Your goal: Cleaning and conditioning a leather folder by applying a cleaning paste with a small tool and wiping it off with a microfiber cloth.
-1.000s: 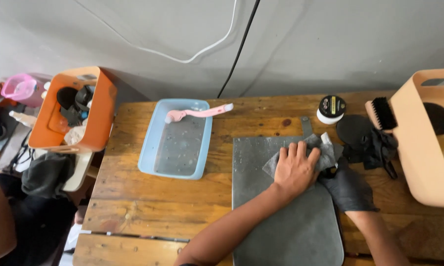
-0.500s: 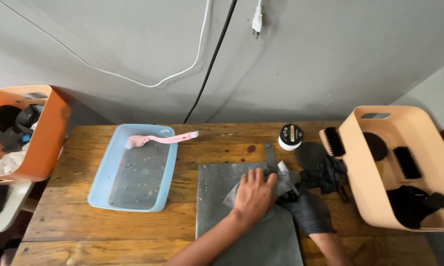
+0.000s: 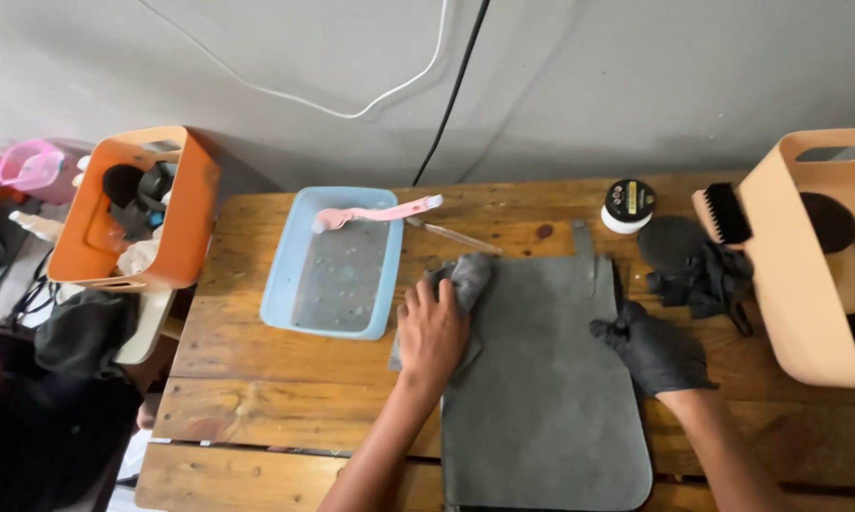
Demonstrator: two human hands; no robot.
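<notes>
Head view, looking straight down on a wooden table (image 3: 257,379), and the bare left hand (image 3: 432,332) is pressed down on a crumpled grey cloth (image 3: 463,280), fingers spread and curled over it at the left edge of a large grey mat (image 3: 541,398). That cloth sits bunched at the mat's upper left corner, partly on the wood, just beside a light blue tray (image 3: 280,313). Over on the other side, the right hand (image 3: 655,351), in a black glove, rests on the mat's right edge with fingers loosely bent; whether it pinches the mat I cannot tell. A pink brush (image 3: 375,213) lies across the far rim of the tray, and a thin wooden stick (image 3: 456,235) lies on the table near it. Beyond the mat stands a small round tin (image 3: 628,204) with a black lid, next to a heap of black cloth (image 3: 707,280). A peach bin (image 3: 807,284) stands at the right end, a black bristle brush (image 3: 726,213) against its wall. An orange bin (image 3: 185,209) sits off the left end.
</notes>
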